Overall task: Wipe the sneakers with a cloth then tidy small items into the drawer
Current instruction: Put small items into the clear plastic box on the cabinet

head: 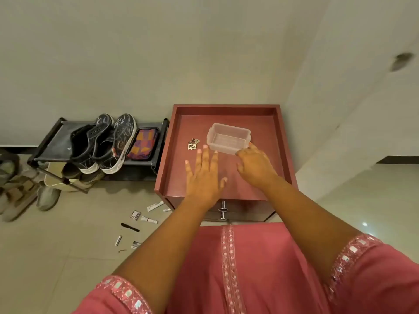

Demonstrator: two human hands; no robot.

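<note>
On the cabinet top point(181, 177), right hand point(254, 168) grip round tub point(229, 138), fingertips hidden, left hand point(204, 175) spread flat.

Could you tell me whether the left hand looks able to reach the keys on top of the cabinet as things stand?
Probably yes. The left hand lies open on the cabinet top, its fingers just short of the keys, with bare surface between them. The plastic box sits off to the right, out of the way.

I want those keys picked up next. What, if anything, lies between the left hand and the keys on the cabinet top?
Nothing visible. The left hand hovers open just short of the keys; the clear plastic container sits off to their right.
</note>
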